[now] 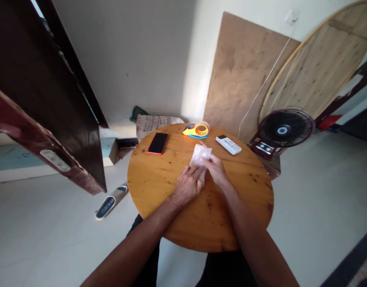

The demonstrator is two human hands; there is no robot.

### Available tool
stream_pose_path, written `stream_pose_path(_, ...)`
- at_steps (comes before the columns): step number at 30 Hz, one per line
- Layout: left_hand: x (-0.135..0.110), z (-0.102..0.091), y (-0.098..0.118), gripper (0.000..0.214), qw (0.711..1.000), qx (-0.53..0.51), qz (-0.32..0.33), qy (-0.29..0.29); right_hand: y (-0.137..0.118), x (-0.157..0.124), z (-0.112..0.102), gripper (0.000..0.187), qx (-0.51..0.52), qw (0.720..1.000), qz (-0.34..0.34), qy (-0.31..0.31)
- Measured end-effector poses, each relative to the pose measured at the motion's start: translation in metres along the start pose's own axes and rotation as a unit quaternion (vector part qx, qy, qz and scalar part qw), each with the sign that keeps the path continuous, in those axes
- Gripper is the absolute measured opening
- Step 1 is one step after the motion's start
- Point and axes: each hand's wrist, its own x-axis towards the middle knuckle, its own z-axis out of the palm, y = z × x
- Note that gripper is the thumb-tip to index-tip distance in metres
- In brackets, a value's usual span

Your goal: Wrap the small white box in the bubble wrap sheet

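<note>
A small piece of bubble wrap (200, 154), folded into a whitish packet, is held over the middle of the round wooden table (159, 171). My left hand (188, 183) lies across its lower part, fingers bent over it and pressing it against the tabletop. With thumb and fingers, my right hand (215, 167) pinches its right edge. Whether anything is inside the wrap I cannot make out. Beyond the packet lies an orange tape dispenser (198, 130) with a roll of tape, a blue item partly under it.
A red-edged phone (158, 143) lies at the table's left, a white remote control (228, 144) at its right. An electric fan (282, 129) stands beyond the right edge. A slipper (111, 202) is on the floor near the dark door (48, 99). A printed sack (156, 121) sits behind.
</note>
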Motion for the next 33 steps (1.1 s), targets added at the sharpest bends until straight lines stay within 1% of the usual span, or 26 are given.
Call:
stream_pose_path(3,0.000,0.000,0.001,0.046,1.000,-0.002,-0.001,-0.002,0.009,0.006,0.001,0.025,-0.062,0.996,-0.025,0.050)
stream_pose_path(5,-0.001,-0.001,0.002,0.048,1.000,0.001,-0.012,-0.003,0.016,0.011,0.000,0.021,-0.116,0.989,-0.050,0.080)
stream_pose_path(8,-0.002,-0.001,0.003,0.049,0.999,0.006,-0.031,-0.007,0.022,0.017,-0.001,0.020,-0.171,0.978,-0.069,0.101)
stream_pose_path(14,-0.001,-0.001,0.000,0.046,1.000,-0.009,-0.017,-0.011,0.015,0.013,0.000,0.025,-0.151,0.981,-0.070,0.097)
stream_pose_path(18,-0.002,0.000,0.000,0.045,1.000,-0.014,-0.025,0.000,0.006,0.006,0.001,0.028,-0.125,0.986,-0.074,0.079)
stream_pose_path(24,-0.002,0.000,0.002,0.045,0.997,-0.046,-0.057,0.019,-0.009,-0.004,-0.002,0.026,-0.116,0.991,-0.046,0.045)
stream_pose_path(26,-0.001,-0.001,0.003,0.043,0.996,-0.048,-0.076,0.025,-0.013,-0.006,-0.004,0.024,-0.112,0.993,-0.038,0.023)
stream_pose_path(29,-0.001,-0.003,0.005,0.037,0.994,-0.034,-0.103,0.028,-0.020,-0.008,-0.008,0.023,-0.110,0.993,-0.028,-0.027)
stream_pose_path(33,0.000,-0.006,0.007,0.032,0.991,-0.020,-0.132,0.029,-0.028,-0.010,-0.011,0.020,-0.148,0.985,-0.032,-0.078)
